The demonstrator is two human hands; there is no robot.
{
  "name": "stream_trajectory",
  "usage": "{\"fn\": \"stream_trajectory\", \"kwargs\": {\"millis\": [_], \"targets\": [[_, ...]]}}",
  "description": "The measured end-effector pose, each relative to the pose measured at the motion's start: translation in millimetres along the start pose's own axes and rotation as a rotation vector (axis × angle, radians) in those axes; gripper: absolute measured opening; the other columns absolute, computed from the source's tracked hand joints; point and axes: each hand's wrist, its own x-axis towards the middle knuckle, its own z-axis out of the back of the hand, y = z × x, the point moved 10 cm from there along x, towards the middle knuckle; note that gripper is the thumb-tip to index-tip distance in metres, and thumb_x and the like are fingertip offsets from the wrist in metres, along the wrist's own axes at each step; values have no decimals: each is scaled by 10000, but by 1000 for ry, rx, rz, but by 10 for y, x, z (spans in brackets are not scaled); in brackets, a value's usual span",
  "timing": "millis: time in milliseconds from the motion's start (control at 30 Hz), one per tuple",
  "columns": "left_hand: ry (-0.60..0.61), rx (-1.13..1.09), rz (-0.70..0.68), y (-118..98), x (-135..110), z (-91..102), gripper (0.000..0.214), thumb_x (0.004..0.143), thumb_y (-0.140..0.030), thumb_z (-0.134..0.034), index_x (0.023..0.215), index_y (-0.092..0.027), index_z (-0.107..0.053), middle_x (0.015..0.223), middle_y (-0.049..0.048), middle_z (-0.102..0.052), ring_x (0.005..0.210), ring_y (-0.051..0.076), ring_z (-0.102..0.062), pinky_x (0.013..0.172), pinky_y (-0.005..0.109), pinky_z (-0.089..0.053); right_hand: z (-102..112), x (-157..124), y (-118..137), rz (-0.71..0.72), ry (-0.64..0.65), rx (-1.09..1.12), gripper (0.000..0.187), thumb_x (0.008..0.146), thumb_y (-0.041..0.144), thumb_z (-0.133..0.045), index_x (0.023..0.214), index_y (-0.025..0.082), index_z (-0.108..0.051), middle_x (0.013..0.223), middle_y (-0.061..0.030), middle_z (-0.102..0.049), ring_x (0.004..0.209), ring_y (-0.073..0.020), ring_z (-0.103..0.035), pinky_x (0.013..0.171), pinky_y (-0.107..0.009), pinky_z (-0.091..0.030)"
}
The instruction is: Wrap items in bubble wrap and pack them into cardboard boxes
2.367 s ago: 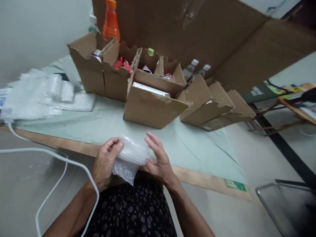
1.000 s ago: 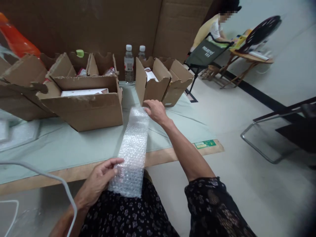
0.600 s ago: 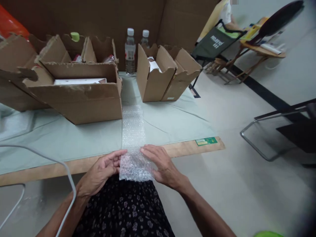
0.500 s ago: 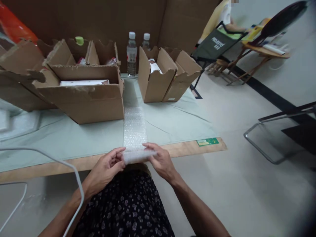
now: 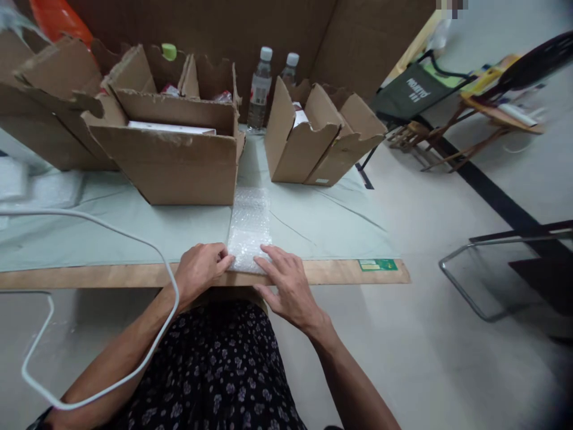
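Observation:
A strip of clear bubble wrap (image 5: 249,230) lies lengthwise on the pale green cloth, its near end over the table's wooden edge. At the near left corner of the wrap, my left hand (image 5: 202,269) has its fingers curled, with thumb and forefinger pinched at the border. My right hand (image 5: 286,278) rests on the near right side, fingers apart and fingertips touching the wrap, thumb stretched out below the table edge. Whether anything lies folded under the wrap's near end, I cannot tell.
Behind the wrap stand an open cardboard box (image 5: 179,170) and smaller cardboard holders (image 5: 308,152). Water bottles (image 5: 259,92) stand between them. A grey-white cable (image 5: 172,286) loops across my left forearm. Plastic packets (image 5: 54,191) lie left. A folding chair (image 5: 403,92) stands beyond the table.
The near end of the bubble wrap, held raised between both hands before, now lies flat on the table edge. My right hand has spread its fingers over it.

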Motion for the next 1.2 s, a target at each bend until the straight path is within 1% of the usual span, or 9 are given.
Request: {"fn": "stream_trajectory", "kwargs": {"millis": [100,267,367,533,633,767,933,1100,1200], "targets": [[-122,12,-34,16,-135,108,313,909,-399,-598,1097,-187,-731,815,87,-747,760,273,-672,685,349,-449,-123,72,6,30,55,-1,269,982,154,-581,1223,225,-680,1333,-105,-710,1283,-304,-609,1011,-491,-464],[-268,-163,-488,-318,-507,173,362,932,-281,-607,1276,-185,-664,1228,129,-730,1129,272,-646,971,432,-519,-112,216,-115,-26,12,128,233,1040,169,-515,1134,198,-727,1035,-64,-807,937,-224,-724,862,-395,-511],[-246,-263,-430,-271,-451,107,258,950,-202,-535,1126,-191,-723,990,87,-775,916,220,-681,843,370,-552,-106,264,-219,-98,38,218,214,1038,227,-542,1130,217,-735,1039,-49,-810,911,-212,-730,847,-373,-530],[-189,-334,-149,-71,-142,44,242,898,-274,-562,1033,-186,-743,908,55,-779,716,176,-655,681,296,-509,238,183,-219,-76,-223,84,241,999,283,-608,1215,227,-699,1149,-109,-756,1084,-284,-681,922,-453,-506],[-106,-322,-98,-51,-10,-5,267,892,-298,-560,1060,-197,-741,759,9,-735,643,159,-628,635,274,-473,96,178,-68,47,-81,1,265,971,253,-631,1229,249,-692,1270,-111,-721,1225,-320,-620,987,-498,-468],[-167,-276,-149,-67,-69,95,309,908,-327,-591,1144,-177,-722,834,37,-739,710,181,-661,689,298,-512,-67,220,-37,87,46,16,244,999,168,-562,1195,236,-691,1169,-75,-772,1199,-288,-638,1012,-490,-441],[-314,-171,-498,-342,-501,228,428,898,-339,-692,1293,-179,-655,1364,157,-647,1260,307,-593,1061,450,-468,-46,232,-147,-8,80,222,229,999,162,-543,1152,210,-708,1035,-73,-786,993,-243,-690,929,-440,-490],[-296,-181,-457,-274,-389,86,239,977,-212,-546,1160,-183,-697,990,83,-755,940,229,-661,861,389,-510,31,223,-231,-72,-3,208,233,1020,267,-558,1205,232,-695,1125,-87,-766,1059,-259,-677,947,-455,-497],[-277,-168,-402,-196,-201,33,246,975,-245,-549,1148,-180,-711,963,85,-741,913,237,-639,846,397,-513,45,207,-195,-9,-33,78,286,980,333,-631,1248,244,-677,1283,-116,-708,1202,-309,-618,991,-504,-473]]}}
